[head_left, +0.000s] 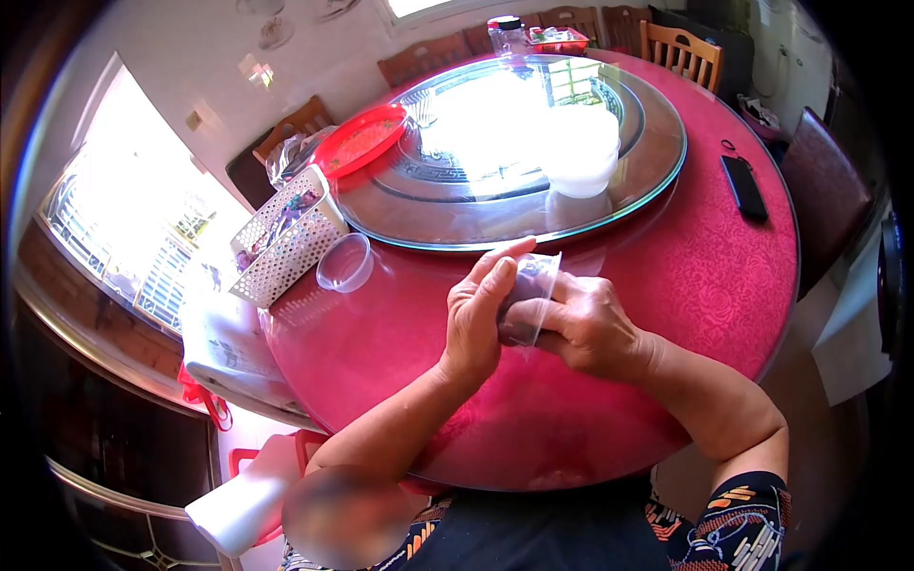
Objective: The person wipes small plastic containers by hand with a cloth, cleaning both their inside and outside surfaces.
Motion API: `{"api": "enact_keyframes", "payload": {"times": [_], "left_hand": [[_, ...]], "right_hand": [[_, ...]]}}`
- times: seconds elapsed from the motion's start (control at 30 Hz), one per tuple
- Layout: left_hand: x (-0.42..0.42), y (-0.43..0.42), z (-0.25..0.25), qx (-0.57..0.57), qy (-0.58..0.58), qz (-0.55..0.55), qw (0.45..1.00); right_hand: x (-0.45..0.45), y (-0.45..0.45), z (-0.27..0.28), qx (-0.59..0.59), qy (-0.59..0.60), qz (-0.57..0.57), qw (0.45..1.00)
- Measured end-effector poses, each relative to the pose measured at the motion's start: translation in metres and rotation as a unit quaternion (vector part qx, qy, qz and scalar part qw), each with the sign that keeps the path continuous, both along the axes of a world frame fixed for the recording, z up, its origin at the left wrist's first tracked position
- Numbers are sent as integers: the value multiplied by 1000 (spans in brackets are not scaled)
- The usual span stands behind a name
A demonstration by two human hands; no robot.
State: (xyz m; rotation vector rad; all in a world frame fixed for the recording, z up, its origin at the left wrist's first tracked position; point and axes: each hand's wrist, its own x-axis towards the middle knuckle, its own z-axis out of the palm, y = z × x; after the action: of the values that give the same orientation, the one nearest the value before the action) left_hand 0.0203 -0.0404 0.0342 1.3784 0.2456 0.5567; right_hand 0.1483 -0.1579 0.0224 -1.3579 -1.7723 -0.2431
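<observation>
Above the near part of the red table, my left hand [474,312] holds a clear plastic tub [546,283] tipped on its side, its mouth turned to the right. The fingers curl round the tub's base, with the thumb along its upper side. My right hand [598,331] is closed at the tub's mouth, fingers bent at or inside the rim; their tips are hidden. Another clear round tub [346,264] stands on the table to the left, beside a white perforated basket [286,262] with purple items in it.
A glass turntable [457,224] covers the table's middle, bearing white stacked containers [581,157]. A red tray [362,143] sits at its left edge. A black phone [745,188] lies on the red tabletop [685,276] at right. Wooden chairs [681,52] stand behind.
</observation>
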Motion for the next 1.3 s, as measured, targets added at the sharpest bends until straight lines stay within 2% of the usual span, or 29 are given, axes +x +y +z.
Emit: {"api": "enact_keyframes", "payload": {"times": [0.07,0.2,0.3,0.4,0.43,0.5,0.57,0.67,0.8,0.87,0.9,1.0,1.03,1.07,1.1,1.13,1.17,1.27,1.3], "left_hand": [[-5,1,0,43,5,-4,999],[2,3,-6,-64,-38,-25,997],[4,5,-15,-82,-116,-103,985],[5,-6,-14,30,-62,-50,996],[7,-7,-14,-4,-50,-28,998],[4,3,-18,-136,-23,-85,987],[5,4,-18,-294,-1,-111,949],[6,1,-20,-338,-16,-122,933],[1,-5,-16,-227,-26,-90,969],[2,-12,-7,-82,-64,-26,994],[0,-12,-7,-60,-72,-15,995],[-4,-12,-9,-37,-84,-6,996],[-4,-11,-11,-37,-85,-9,996],[-5,-10,-13,1,-89,-5,996],[-6,-7,-13,39,-93,-1,995],[-8,-5,-11,77,-96,4,992],[-10,-4,-7,128,-102,8,986],[-9,2,-1,265,-156,30,951],[-9,6,-4,280,-158,10,947]], "right_hand": [[-1,3,-1,39,27,-13,999],[0,2,0,51,-13,-64,997],[-1,2,4,50,-48,-143,987],[-1,-1,7,36,-48,-184,981],[-1,-1,8,46,-44,-175,982],[-1,0,10,88,-68,-130,985],[-2,-1,13,121,-120,-95,981],[-4,-4,12,128,-158,-118,972],[-11,-7,16,108,-171,-215,955],[-11,-8,15,60,-168,-261,949],[-12,-8,17,46,-141,-251,957],[-15,-5,10,-91,0,-207,974],[-10,-4,8,-108,52,-151,981],[-5,-4,8,-175,201,-57,962],[0,-4,11,-236,343,38,908],[1,-3,16,-288,472,134,822],[0,-9,25,-293,545,169,767],[3,-14,34,-326,520,183,768],[3,-17,39,-366,503,160,767]]}}
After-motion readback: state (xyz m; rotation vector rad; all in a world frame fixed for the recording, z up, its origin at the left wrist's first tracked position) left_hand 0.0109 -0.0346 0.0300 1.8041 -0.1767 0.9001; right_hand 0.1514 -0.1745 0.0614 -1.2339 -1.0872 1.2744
